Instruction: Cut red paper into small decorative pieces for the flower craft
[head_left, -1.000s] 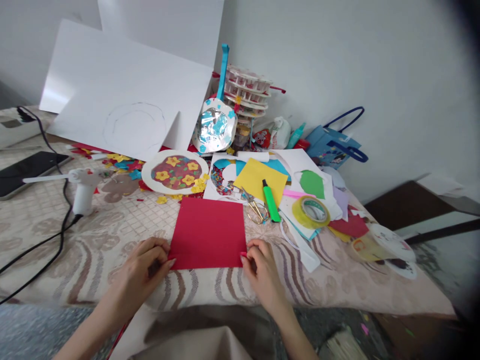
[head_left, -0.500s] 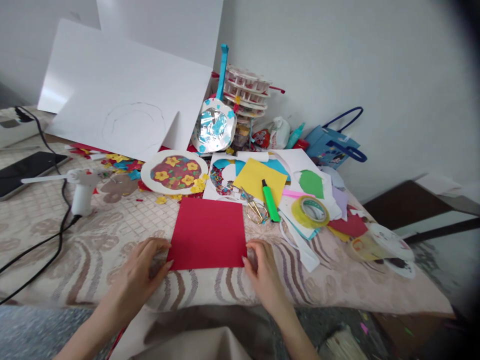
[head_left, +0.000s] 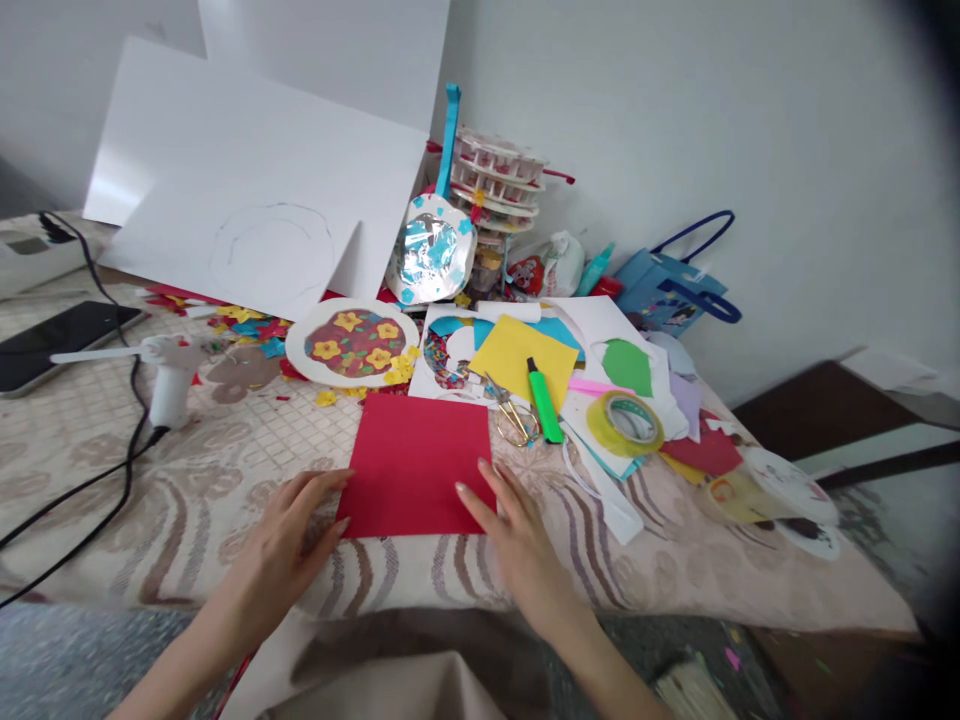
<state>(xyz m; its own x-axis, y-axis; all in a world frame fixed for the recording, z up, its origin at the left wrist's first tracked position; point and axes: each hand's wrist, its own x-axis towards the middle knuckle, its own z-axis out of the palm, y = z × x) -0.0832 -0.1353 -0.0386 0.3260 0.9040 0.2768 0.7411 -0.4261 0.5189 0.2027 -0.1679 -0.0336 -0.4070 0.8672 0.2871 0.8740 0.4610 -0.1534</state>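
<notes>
the red sheet lies flat on the table at the lower centre of the frame, between the two hands. the left hand is at its left edge, thumb and fingers parted, thumb tip at the near-left corner. the right hand is loosely spread, its fingertips over the sheet's right part; whether they press or hover is hard to tell. gold scissors and a green marker lie beyond the sheet's far-right corner.
</notes>
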